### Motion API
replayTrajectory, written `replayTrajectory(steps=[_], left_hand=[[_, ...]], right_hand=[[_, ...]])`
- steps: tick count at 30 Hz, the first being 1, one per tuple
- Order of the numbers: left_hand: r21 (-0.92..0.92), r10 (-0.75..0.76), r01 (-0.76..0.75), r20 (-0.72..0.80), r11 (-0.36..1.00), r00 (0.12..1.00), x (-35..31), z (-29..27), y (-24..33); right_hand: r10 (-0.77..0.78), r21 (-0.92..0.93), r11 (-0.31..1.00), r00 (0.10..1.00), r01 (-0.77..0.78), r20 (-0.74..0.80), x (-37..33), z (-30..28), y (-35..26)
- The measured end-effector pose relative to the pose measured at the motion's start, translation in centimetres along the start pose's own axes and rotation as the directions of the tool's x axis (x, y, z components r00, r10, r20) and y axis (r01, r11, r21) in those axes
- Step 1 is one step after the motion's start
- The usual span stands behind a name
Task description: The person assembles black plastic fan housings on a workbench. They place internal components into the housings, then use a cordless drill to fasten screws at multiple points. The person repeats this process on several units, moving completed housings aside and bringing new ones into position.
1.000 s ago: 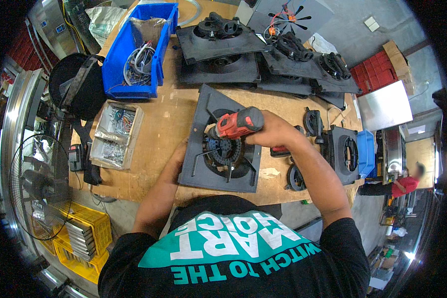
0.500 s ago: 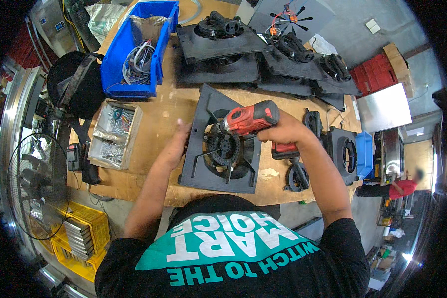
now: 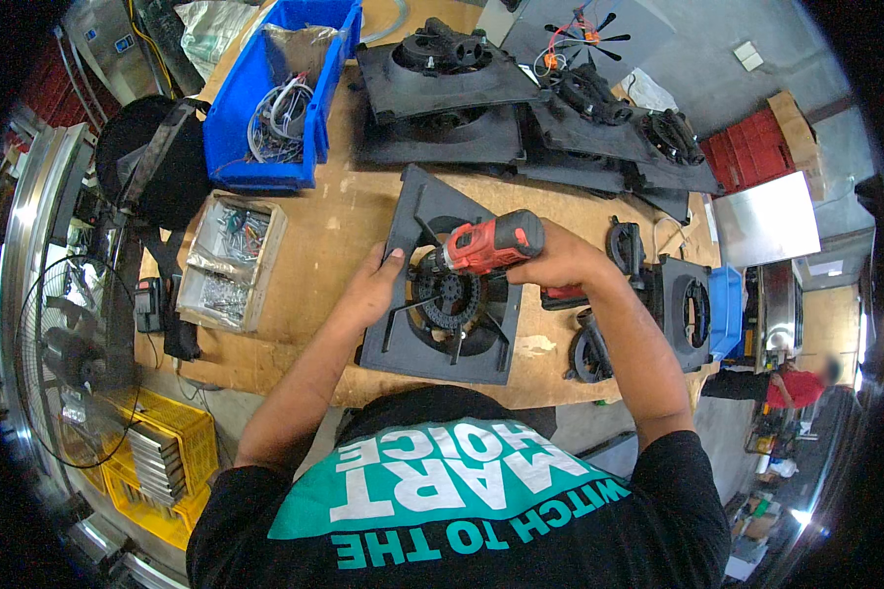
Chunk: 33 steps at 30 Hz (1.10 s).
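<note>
A black square gas burner top lies on the wooden table in front of me, with a round burner and pot-support arms in its middle. My left hand holds its left edge, thumb on top; the other fingers are largely hidden. My right hand is closed around the handle of a red and black cordless drill. The drill points left, its front end over the upper part of the burner. Its tip is too dark to make out against the black metal.
Black burner tops are stacked at the back. Left of the work stand a blue bin of wires and a divided box of screws. Another black burner frame sits right. A person in red is far right.
My left hand has moved from beside the burner top onto its left edge. My right hand keeps the drill over the burner, with only a slight shift.
</note>
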<state>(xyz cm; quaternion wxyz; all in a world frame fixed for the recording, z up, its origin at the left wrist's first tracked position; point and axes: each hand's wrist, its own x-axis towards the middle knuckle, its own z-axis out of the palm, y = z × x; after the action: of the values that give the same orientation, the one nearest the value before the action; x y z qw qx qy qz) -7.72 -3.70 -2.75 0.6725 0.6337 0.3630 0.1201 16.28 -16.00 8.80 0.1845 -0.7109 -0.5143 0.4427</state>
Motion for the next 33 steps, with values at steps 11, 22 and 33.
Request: replayTrajectory(steps=[11, 22, 33], left_hand=[[0.137, -0.041, 0.046, -0.037, 0.989, 0.998, -0.3, 0.2, 0.8], [0.076, 0.030, -0.025, -0.066, 0.997, 0.997, 0.7, 0.7, -2.1], [0.087, 0.014, -0.006, -0.093, 0.996, 0.996, -0.3, 0.4, -0.1]], right_hand=[[-0.389, -0.454, 0.804, 0.917, 0.385, 0.088, 1.9, -1.6, -1.5], [-0.178, -0.407, 0.896, 0.983, 0.176, 0.033, 2.3, -1.1, 0.3], [-0.226, -0.318, 0.904, 0.950, 0.287, 0.217, 2.2, -1.7, -0.5]])
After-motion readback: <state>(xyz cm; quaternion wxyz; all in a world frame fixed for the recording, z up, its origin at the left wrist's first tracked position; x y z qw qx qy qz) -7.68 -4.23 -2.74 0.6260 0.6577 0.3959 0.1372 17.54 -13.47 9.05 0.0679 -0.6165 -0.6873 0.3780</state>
